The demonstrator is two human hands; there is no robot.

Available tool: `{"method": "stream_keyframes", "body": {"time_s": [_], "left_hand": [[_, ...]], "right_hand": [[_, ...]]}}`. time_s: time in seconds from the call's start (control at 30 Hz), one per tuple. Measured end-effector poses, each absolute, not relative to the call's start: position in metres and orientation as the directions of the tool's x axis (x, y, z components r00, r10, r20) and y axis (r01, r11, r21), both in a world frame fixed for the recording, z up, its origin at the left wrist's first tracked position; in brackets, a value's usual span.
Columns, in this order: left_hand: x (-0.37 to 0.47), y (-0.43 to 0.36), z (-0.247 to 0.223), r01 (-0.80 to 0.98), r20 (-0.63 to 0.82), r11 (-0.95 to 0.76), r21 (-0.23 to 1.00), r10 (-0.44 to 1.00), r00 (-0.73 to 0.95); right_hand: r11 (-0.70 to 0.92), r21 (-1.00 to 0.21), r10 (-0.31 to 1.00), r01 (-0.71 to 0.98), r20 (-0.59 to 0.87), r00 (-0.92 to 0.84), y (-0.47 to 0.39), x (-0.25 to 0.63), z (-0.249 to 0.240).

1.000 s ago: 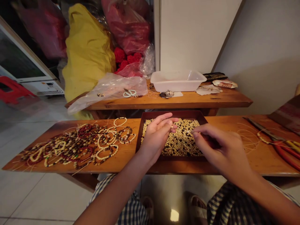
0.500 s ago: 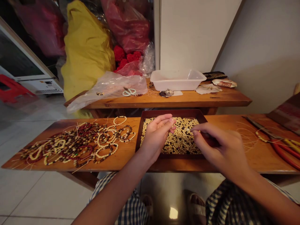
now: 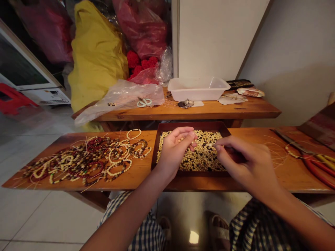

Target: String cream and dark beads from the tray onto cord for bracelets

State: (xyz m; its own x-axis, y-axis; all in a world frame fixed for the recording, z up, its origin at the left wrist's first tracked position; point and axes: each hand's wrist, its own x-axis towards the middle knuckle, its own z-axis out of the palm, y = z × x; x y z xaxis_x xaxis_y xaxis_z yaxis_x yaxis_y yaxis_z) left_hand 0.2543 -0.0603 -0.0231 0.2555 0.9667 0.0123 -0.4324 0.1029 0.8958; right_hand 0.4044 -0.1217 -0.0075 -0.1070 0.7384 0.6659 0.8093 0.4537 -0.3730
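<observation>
Over the left part of a dark red tray (image 3: 227, 128) is my left hand (image 3: 170, 151), its fingers curled into a cup and its thumb bent inward. A few pale beads (image 3: 181, 140) show in that palm. Small cream and dark loose beads (image 3: 200, 159) spread across the tray floor. At the tray's right side, my right hand (image 3: 247, 162) pinches thumb and index finger together; whatever lies between those tips is too small to make out. The two hands are apart.
Strung bead bracelets (image 3: 89, 160) lie heaped on the bench's left. Red-handled shears (image 3: 311, 164) and thin cords (image 3: 277, 153) lie on the right. Behind, another bench holds a white plastic tub (image 3: 199, 91), scissors (image 3: 143, 102) and a clear plastic bag (image 3: 123, 94).
The fingers of my left hand have loosened slightly, showing more of the beads in the palm. My right hand stays nearly in place, still pinched.
</observation>
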Motion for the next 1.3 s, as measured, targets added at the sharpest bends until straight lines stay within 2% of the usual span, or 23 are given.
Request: {"method": "stream_keyframes", "body": {"time_s": [0.27, 0.53, 0.77, 1.07, 1.3], "left_hand": [[0.2554, -0.0611, -0.0234, -0.429, 0.042, 0.063, 0.901, 0.972, 0.232], [0.2563, -0.0601, -0.0246, -0.404, 0.094, -0.009, 0.915, 0.977, 0.19], [0.256, -0.0595, -0.0251, -0.407, 0.094, -0.012, 0.913, 0.978, 0.184], [0.2563, -0.061, -0.0239, -0.323, 0.141, -0.079, 0.943, 0.975, 0.173], [0.2569, -0.0636, -0.0215, -0.301, 0.145, -0.088, 0.949, 0.975, 0.171]], "right_hand": [[0.467, -0.343, 0.724, 0.815, 0.678, -0.129, -0.1205, 0.4045, -0.009], [0.459, -0.254, 0.672, 0.851, 0.725, -0.147, -0.1202, 0.4038, -0.0089], [0.449, -0.257, 0.672, 0.856, 0.728, -0.134, -0.1211, 0.4042, -0.0103], [0.463, -0.204, 0.653, 0.863, 0.736, -0.177, -0.1199, 0.4039, -0.0096], [0.419, -0.241, 0.748, 0.876, 0.639, -0.182, -0.1195, 0.4041, -0.0138]]}}
